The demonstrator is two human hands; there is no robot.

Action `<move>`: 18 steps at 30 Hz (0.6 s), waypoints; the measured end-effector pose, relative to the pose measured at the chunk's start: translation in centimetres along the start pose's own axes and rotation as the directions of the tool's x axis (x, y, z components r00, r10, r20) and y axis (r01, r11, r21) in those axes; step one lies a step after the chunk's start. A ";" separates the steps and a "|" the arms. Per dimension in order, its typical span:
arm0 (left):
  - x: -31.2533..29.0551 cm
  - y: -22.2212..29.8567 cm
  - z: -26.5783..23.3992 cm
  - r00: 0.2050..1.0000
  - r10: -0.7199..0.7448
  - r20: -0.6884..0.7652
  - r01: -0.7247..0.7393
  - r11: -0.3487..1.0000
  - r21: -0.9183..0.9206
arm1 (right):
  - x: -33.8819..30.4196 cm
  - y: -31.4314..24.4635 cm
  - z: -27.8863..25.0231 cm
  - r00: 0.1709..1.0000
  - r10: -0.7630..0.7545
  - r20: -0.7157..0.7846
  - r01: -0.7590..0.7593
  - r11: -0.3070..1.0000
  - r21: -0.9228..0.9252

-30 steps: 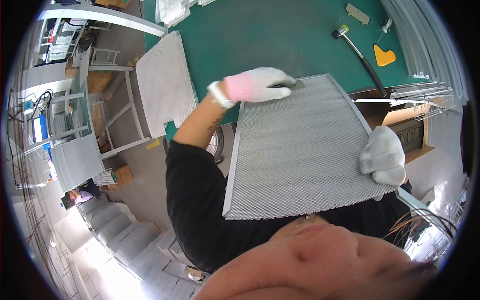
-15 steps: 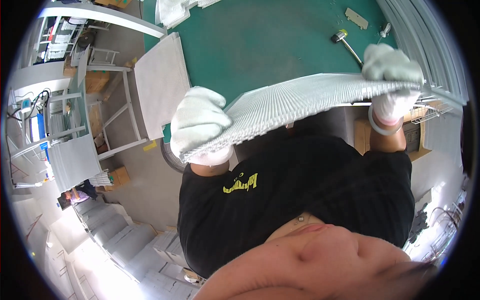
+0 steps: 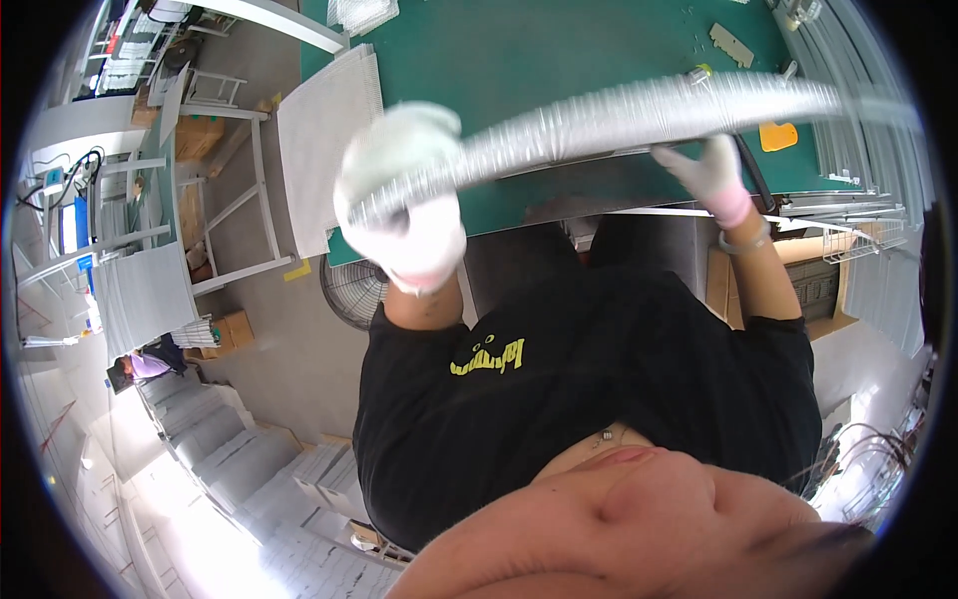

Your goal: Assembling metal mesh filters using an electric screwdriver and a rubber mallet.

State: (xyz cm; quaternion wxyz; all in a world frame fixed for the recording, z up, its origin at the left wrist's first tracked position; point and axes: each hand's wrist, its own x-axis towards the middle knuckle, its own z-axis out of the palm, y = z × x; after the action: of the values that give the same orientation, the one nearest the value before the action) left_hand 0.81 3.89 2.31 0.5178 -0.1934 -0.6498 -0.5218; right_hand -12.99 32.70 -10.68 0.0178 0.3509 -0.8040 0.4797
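Observation:
A long, pleated white sheet (image 3: 599, 125), blurred by motion, stretches over the green tabletop, bowed upward in the middle. My left hand (image 3: 404, 190), in a white glove, is closed around its left end. Below the sheet's right part is my right hand (image 3: 714, 180), also gloved, with thumb and fingers apart and nothing visible in it. Whether its fingertips touch the sheet's lower edge I cannot tell. Close beside the right hand lies a black, bar-like thing (image 3: 755, 172), partly covered by the sheet.
The green table (image 3: 559, 50) carries a stack of white sheets (image 3: 324, 130) on its left and another white pile (image 3: 362, 14) farther back. A beige flat piece (image 3: 731, 45) and an orange scraper-like piece (image 3: 778, 137) lie at right, near grey metal strips (image 3: 848, 80). A floor fan (image 3: 351, 292) stands below.
The pleated sheet has risen and moved away from my body, over the hammer. My right hand has let go of its right end and dropped below it; the left still grips.

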 end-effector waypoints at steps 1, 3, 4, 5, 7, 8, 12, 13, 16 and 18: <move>0.1 -0.6 -0.1 0.996 -0.027 -0.085 0.039 0.989 0.146 | -0.2 1.9 1.5 0.998 0.040 0.043 -0.033 0.988 -0.148; 0.6 -1.4 -0.4 0.980 -0.122 -0.159 0.161 0.952 0.262 | -1.3 3.6 4.1 0.989 0.142 -0.042 -0.148 0.965 -0.215; 0.8 -1.5 -0.1 0.967 -0.140 -0.214 0.198 0.940 0.280 | -1.0 2.7 4.6 0.974 0.209 -0.087 -0.225 0.940 -0.257; 0.9 -1.7 0.1 0.950 -0.157 -0.269 0.236 0.926 0.294 | -0.6 2.0 4.9 0.975 0.206 -0.081 -0.221 0.942 -0.254; 1.0 -3.2 -1.1 0.965 -0.116 -0.237 0.200 0.908 0.368 | -0.1 0.9 5.0 0.945 0.303 -0.125 -0.323 0.926 -0.195; 1.0 -3.7 -1.5 0.977 -0.078 -0.199 0.159 0.887 0.433 | -0.3 1.3 5.4 0.948 0.274 -0.163 -0.304 0.932 -0.196; 1.6 -3.6 -0.8 0.979 -0.061 -0.194 0.138 0.902 0.410 | -0.1 0.6 4.9 0.928 0.330 -0.170 -0.362 0.908 -0.209; 1.8 -3.5 -0.5 0.978 -0.094 -0.187 0.162 0.903 0.397 | -0.1 1.0 4.4 0.956 0.259 -0.140 -0.283 0.940 -0.192; 1.8 -3.4 -0.7 0.979 -0.115 -0.168 0.171 0.910 0.377 | 1.5 2.8 0.0 0.948 0.176 0.265 -0.128 0.974 -0.189; 1.6 -3.4 -0.9 0.982 -0.113 -0.151 0.161 0.918 0.362 | 3.8 1.3 -3.2 0.937 0.030 0.349 0.007 0.995 -0.104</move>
State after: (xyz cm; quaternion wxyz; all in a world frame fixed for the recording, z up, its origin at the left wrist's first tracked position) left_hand -2.13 1.33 2.03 0.5475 -0.0119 -0.7144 -0.4355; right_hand -17.59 33.53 -8.54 -0.1101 0.4246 -0.8201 0.3675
